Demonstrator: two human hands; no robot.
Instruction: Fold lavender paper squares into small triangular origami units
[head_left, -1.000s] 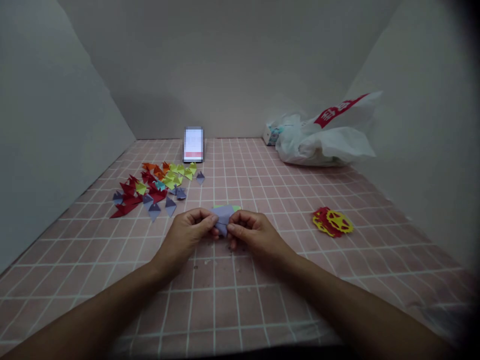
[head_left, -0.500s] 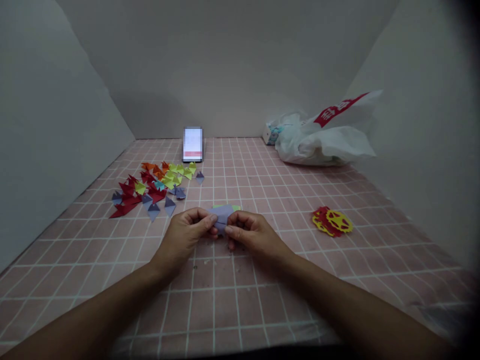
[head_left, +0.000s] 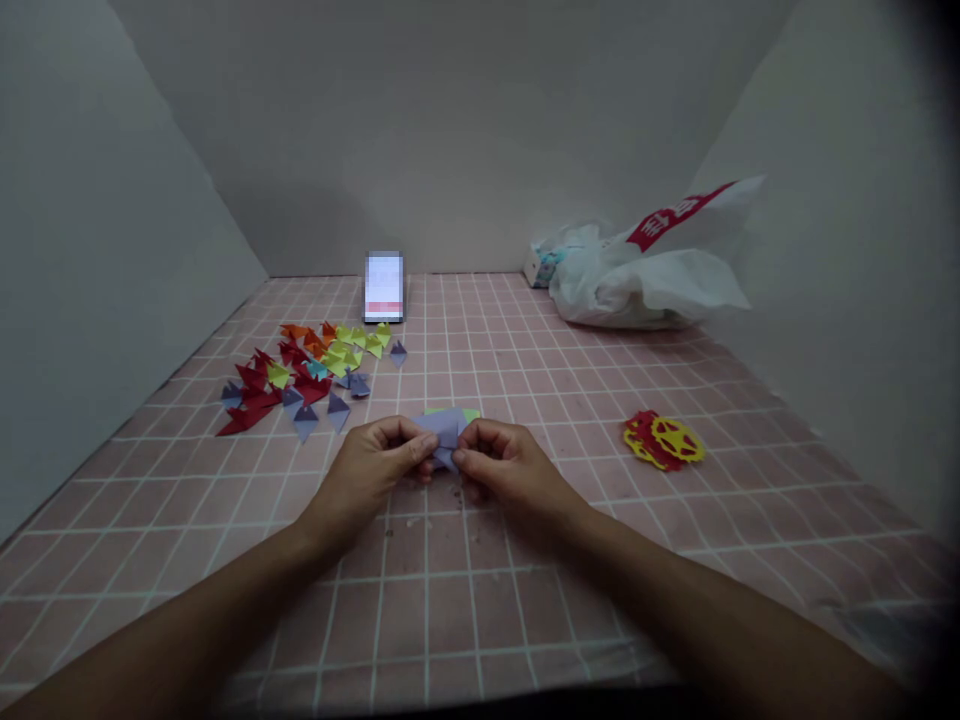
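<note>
Between my two hands is a folded piece of purple paper (head_left: 442, 428), raised a little over the pink checked tablecloth. My left hand (head_left: 382, 452) pinches its left side between thumb and fingers. On the right side, my right hand (head_left: 504, 460) grips the paper's edge with thumb and forefinger. Behind it shows the edge of some yellow-green paper (head_left: 471, 413), mostly hidden. My fingers cover part of the folds.
Several folded paper figures (head_left: 315, 385) in red, orange, yellow, blue and purple lie to the left. A lit phone (head_left: 384, 287) stands at the back. Red and yellow cut-out discs (head_left: 664, 440) lie right, before a white plastic bag (head_left: 645, 285) and a small box (head_left: 541, 266).
The fingers of my right hand have shifted slightly on the purple paper, and a lower folded point of it shows more now. Both hands keep their place.
</note>
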